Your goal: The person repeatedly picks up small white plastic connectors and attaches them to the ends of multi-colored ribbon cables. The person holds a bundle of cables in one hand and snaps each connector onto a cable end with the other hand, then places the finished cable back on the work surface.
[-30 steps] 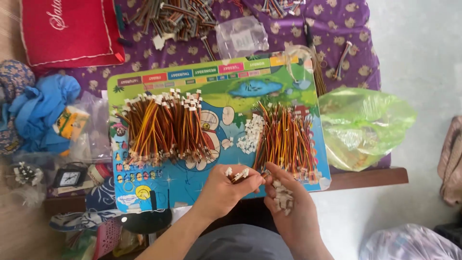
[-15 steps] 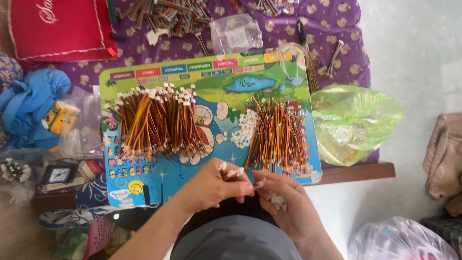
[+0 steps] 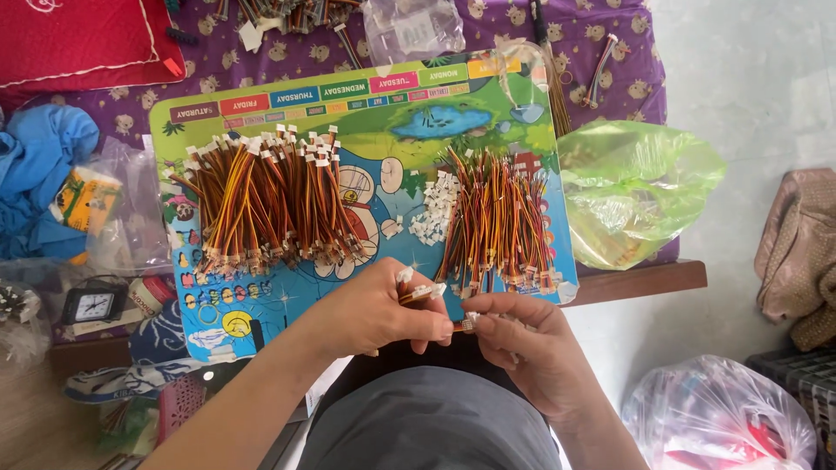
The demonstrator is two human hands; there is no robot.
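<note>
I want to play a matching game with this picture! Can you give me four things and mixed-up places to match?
Things:
1. cushion
2. green plastic bag
3. small clock
4. blue cloth

Places or looks:
A. crumpled, right of the colourful board
B. red, top left corner
C. bunched up at the left edge, below the cushion
D. low on the left, near the board's bottom corner

Pairs: 1-B, 2-A, 3-D, 4-C

Bright even daylight, soft shadows, sharp focus, slight edge distortion.
</note>
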